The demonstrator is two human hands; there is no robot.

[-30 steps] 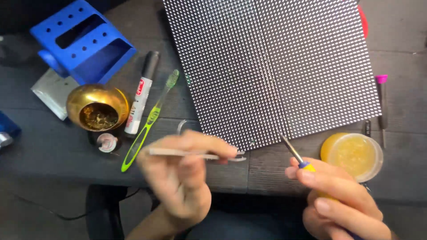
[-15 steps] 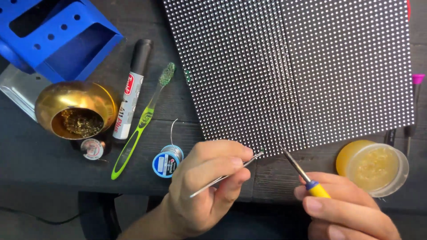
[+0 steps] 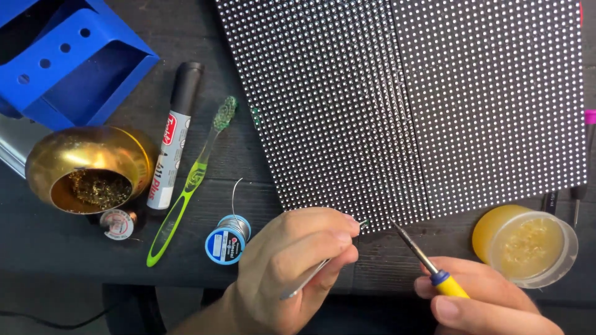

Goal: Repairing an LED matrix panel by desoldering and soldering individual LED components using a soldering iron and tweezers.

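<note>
Head view: our left hand (image 3: 292,267) pinches metal tweezers (image 3: 310,279), tips touching the lower edge of the dotted LED panel (image 3: 410,105) lying on the dark tabletop (image 3: 74,248). Our right hand (image 3: 490,304) grips a soldering iron (image 3: 425,260), tip near that edge. Solder spool (image 3: 227,243) sits just left; yellow flux tub (image 3: 524,245) right.

Your tweezers (image 3: 316,273) are slim, bare metal, slanting up to the right, tips meeting the lower edge of the dotted black panel (image 3: 410,105). That panel lies flat, reaching from the desk's far edge toward its near edge. Your soldering iron (image 3: 422,257) has a yellow handle with a blue collar; its thin tip points up-left, just short of that same panel edge.
</note>
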